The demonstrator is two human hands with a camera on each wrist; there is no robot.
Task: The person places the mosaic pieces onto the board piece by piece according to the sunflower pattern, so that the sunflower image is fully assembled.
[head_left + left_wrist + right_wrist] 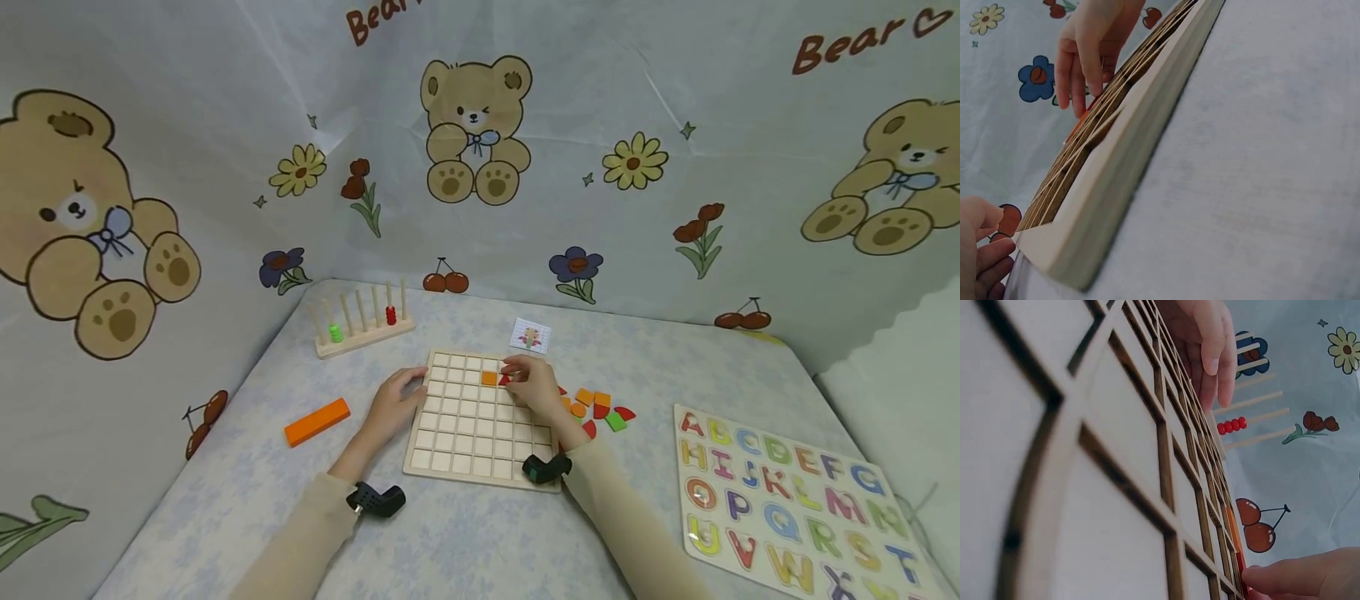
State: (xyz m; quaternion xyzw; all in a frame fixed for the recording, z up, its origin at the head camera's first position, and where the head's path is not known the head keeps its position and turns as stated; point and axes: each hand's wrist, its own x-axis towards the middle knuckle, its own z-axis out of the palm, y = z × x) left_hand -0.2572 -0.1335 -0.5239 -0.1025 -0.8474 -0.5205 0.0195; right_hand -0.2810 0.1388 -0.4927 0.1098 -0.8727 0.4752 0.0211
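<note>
A wooden grid board (455,427) lies on the table, with an orange square piece (489,378) in one of its upper cells. My right hand (534,385) is over the board's upper right part, pinching a small red piece (505,380) at the cell right of the orange square. The fingers partly cover this red piece, so its full outline is hidden. At the board's left edge is my left hand (397,402), its relaxed fingertips touching the rim. In the left wrist view, the left hand's fingers (994,253) are beside the board's corner.
Loose orange, red and green pieces (602,399) lie right of the board. A pattern card (530,336) is behind it. A peg stand with beads (365,337) stands back left, an orange bar (317,422) at left. An alphabet board (795,500) is at right.
</note>
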